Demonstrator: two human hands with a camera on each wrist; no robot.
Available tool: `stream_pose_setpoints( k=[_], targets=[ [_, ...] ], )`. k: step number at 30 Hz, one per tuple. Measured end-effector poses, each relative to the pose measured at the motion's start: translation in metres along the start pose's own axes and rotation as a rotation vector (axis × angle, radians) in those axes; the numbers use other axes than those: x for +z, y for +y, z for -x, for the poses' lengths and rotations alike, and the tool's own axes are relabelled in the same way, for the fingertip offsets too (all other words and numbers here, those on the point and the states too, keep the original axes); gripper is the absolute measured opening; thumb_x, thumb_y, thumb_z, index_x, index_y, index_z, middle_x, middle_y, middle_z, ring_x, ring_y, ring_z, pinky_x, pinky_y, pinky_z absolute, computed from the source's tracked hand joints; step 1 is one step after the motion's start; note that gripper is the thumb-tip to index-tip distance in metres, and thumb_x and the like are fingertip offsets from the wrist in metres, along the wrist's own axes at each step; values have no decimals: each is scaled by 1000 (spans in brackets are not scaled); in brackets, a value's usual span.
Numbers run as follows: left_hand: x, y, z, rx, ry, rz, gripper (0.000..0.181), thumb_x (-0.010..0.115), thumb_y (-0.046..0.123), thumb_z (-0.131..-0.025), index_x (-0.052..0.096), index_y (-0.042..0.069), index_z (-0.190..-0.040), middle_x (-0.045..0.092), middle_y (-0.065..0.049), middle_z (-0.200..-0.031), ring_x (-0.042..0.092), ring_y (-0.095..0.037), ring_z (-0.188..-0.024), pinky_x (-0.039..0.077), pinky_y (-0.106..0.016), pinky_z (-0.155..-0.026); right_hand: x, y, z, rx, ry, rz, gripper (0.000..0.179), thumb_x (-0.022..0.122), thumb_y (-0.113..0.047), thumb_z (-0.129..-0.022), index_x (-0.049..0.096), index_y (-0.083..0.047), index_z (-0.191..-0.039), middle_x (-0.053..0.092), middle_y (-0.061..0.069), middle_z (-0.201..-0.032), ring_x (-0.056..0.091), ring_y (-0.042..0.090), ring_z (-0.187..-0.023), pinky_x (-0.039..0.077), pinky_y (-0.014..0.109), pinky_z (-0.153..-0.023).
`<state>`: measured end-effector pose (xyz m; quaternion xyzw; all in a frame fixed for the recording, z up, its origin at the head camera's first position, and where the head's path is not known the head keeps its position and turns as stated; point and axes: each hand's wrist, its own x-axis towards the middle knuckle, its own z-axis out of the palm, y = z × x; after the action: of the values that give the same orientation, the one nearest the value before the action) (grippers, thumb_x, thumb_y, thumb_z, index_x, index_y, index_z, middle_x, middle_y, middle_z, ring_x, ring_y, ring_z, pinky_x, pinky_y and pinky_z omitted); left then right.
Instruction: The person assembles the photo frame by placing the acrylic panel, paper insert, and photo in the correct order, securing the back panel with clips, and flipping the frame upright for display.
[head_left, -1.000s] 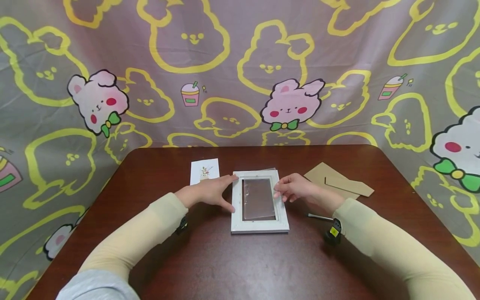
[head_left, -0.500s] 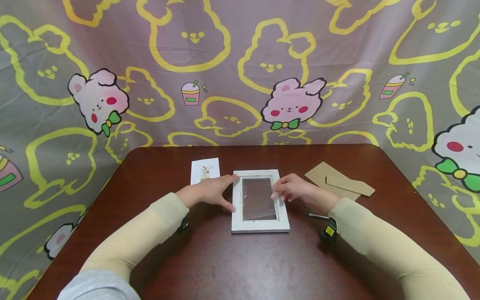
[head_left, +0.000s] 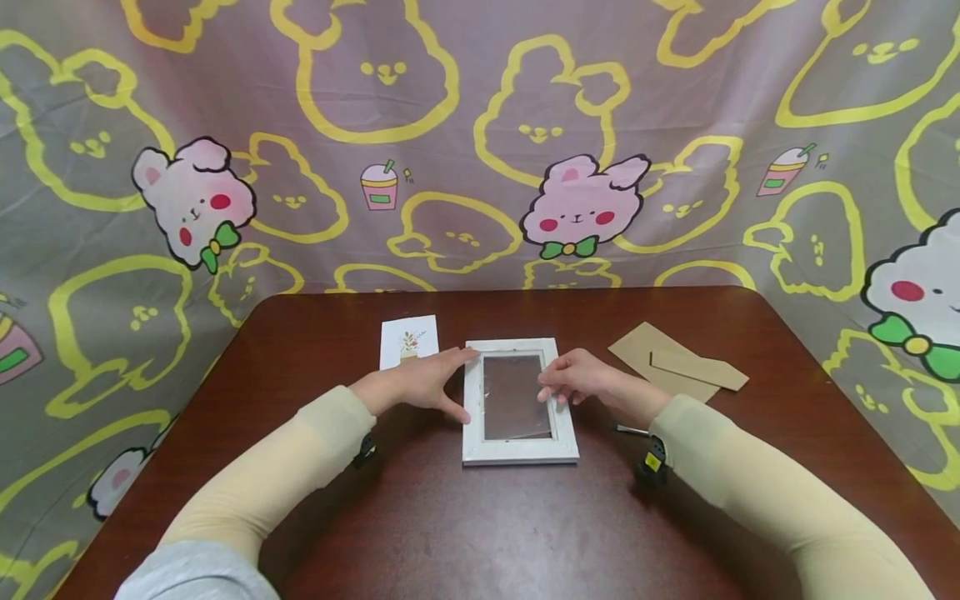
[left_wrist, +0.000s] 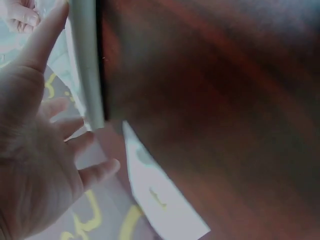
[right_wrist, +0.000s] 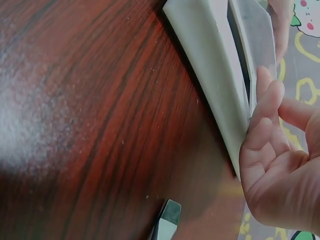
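A white picture frame (head_left: 521,452) lies flat on the table, with a clear plastic sheet (head_left: 512,398) over its opening. My left hand (head_left: 422,382) rests along the frame's left side, thumb and fingers spread and fairly straight. At the opposite side, my right hand (head_left: 583,375) pinches the sheet's right edge between thumb and curled fingers. In the right wrist view, the sheet (right_wrist: 260,32) rises a little from the frame (right_wrist: 210,60). The left wrist view has the left hand (left_wrist: 37,150) against the frame's outer edge.
A white card with a plant print (head_left: 408,337) lies behind my left hand. To the right are a brown backing board (head_left: 637,354) and its strip-like stand (head_left: 701,371). A flat-tipped screwdriver (head_left: 632,431) lies by my right wrist. Patterned cloth (head_left: 450,125) surrounds the brown table (head_left: 517,533).
My right hand has shifted slightly left, bringing the plastic sheet with it. The sheet now sits straighter over the opening, and its corner no longer sticks out past the frame's top. My left hand stays put.
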<state>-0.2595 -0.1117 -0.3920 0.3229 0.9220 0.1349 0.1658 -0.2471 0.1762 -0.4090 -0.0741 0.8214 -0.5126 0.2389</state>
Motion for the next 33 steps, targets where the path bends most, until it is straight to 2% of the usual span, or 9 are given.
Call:
stream_pose_setpoints(
  k=[2, 4, 6, 8, 11, 14, 17, 27, 33],
  targets=[
    [1, -2, -2, -2, 27, 52, 106, 80, 52, -75, 23, 8, -153, 25, -12, -157, 24, -24, -143, 27, -42, -111, -1, 0, 0, -7, 0, 19, 21, 60, -10, -95, 66, 7, -104, 73, 7, -79, 55, 8, -50, 38, 22, -48],
    [2, -4, -3, -31, 90, 79, 95, 79, 49, -77, 33, 4, -148, 39, -16, -148, 38, -26, -135, 34, -41, -106, -1, -1, 0, -13, 0, 44, 20, 60, -10, -95, 67, 7, -104, 73, 7, -78, 56, 8, -50, 38, 22, -48],
    [2, -4, -3, -111, 156, 89, 77, 76, 47, -82, 44, 4, -137, 57, -14, -127, 56, -25, -114, 45, -40, -92, 0, -1, 0, -20, 3, 72, 19, 60, -11, -96, 68, 5, -101, 73, 7, -78, 55, 8, -49, 38, 23, -48],
    [2, -2, -3, -192, 193, 139, 54, 72, 44, -86, 56, 3, -118, 66, -10, -97, 63, -24, -86, 50, -39, -73, 0, -1, 0, -33, 8, 99, 18, 60, -11, -96, 69, 4, -97, 73, 7, -77, 56, 8, -49, 38, 23, -47],
    [1, 2, -4, -280, 98, 271, 36, 64, 40, -93, 61, 5, -96, 64, -5, -71, 61, -19, -61, 49, -33, -55, 0, -1, 0, -46, 13, 118, 18, 60, -11, -96, 70, 3, -94, 73, 7, -76, 56, 8, -48, 38, 22, -46],
    [4, 7, -3, -295, -75, 394, 35, 59, 38, -97, 65, 5, -87, 65, -5, -65, 63, -18, -58, 51, -33, -52, 0, -1, 0, -51, 17, 126, 18, 60, -12, -96, 70, 3, -92, 72, 6, -74, 57, 8, -48, 37, 22, -46],
    [10, 11, -4, -280, -164, 441, 36, 57, 37, -97, 65, 4, -85, 66, -5, -65, 64, -17, -58, 52, -33, -53, 1, -1, 0, -47, 26, 141, 19, 61, -13, -96, 70, 2, -89, 72, 5, -72, 56, 8, -46, 38, 22, -45],
    [13, 13, -3, -278, -145, 438, 39, 58, 42, -96, 64, 6, -82, 65, -6, -66, 61, -18, -59, 52, -33, -56, 5, 1, -6, -54, 63, 217, 24, 62, -15, -96, 69, 0, -78, 69, 4, -64, 51, 7, -41, 37, 20, -43],
    [20, 19, -5, -277, -62, 285, 53, 67, 60, -82, 63, 9, -70, 63, -6, -61, 61, -18, -55, 48, -31, -49, 6, -2, -7, -56, 75, 269, 29, 63, -16, -95, 63, -4, -69, 67, 3, -59, 50, 7, -39, 35, 19, -40]
  ],
)
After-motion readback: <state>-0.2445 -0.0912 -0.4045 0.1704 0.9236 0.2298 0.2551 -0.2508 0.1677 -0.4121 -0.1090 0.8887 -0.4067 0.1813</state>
